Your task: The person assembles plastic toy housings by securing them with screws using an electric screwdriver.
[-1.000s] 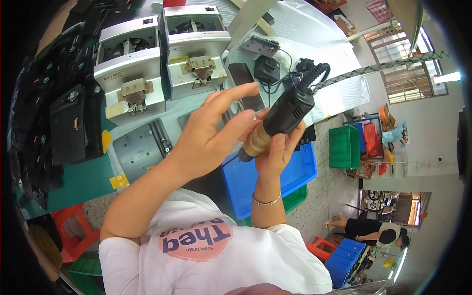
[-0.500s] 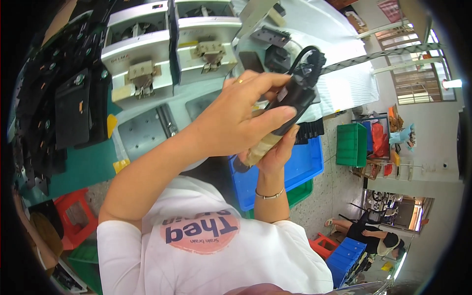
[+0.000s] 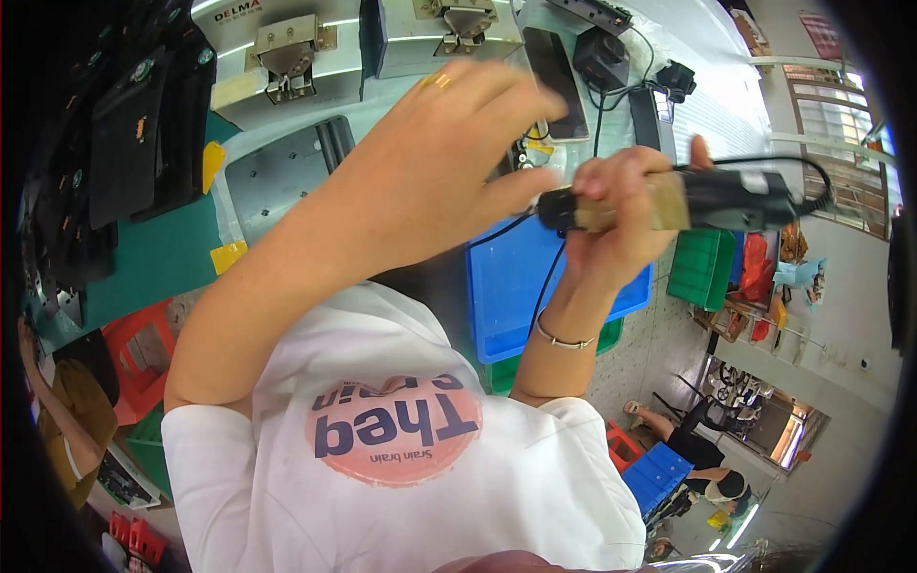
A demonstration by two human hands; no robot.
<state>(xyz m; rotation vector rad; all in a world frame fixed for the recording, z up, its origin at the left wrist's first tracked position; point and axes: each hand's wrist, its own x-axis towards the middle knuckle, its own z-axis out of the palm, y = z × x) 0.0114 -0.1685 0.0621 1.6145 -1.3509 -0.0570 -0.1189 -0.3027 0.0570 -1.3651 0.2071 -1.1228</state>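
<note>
My right hand (image 3: 626, 215) is wrapped round a black, corded electric screwdriver (image 3: 731, 199) with tan tape on its body. The tool lies nearly level, its cord end to the right and its narrower black front end to the left. By that front end is my left hand (image 3: 468, 143), fingers stretched and apart, somewhat blurred. Its thumb reaches the tool's tip; whether they touch I cannot tell. A grey metal plate with small holes (image 3: 277, 186) lies on the bench left of my left forearm.
Metal housings with latches (image 3: 287, 57) stand at the far side, beside a dark flat slab (image 3: 554, 86) and a black adapter (image 3: 602, 59). Black panels (image 3: 134, 162) are piled at left. A blue crate (image 3: 501, 296) sits below my right hand. People are at the far left and lower right.
The screwdriver has swung from a steep slant to nearly level and moved right with my right hand. My left hand has let go of its body and opened. The view has shifted.
</note>
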